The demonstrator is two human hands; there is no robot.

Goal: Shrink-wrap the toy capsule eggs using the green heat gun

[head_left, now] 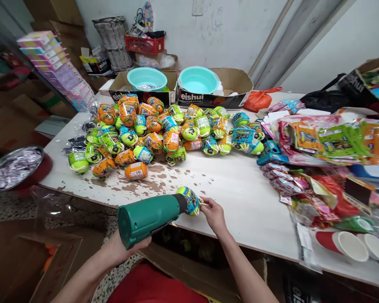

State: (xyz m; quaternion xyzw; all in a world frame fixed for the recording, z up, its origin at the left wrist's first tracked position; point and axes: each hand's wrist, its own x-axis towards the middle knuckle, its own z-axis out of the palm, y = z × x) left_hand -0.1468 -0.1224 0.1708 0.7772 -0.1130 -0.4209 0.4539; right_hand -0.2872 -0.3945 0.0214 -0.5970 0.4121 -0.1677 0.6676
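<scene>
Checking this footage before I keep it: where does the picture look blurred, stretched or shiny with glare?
Head view: brown cardboard boxes at far left look soft; head view: red-and-white paper cup at lower right looks stretched; head view: glossy green plastic packets at right catch pale highlights; head view: dark green plastic tool near the centre has fairly crisp edges.

The flat white table past the bare left hand and the bare right hand is bright, but it is dark underneath. Far left of the hands, brown cardboard boxes look blurry; far right, a red-and-white paper cup looks stretched.
</scene>
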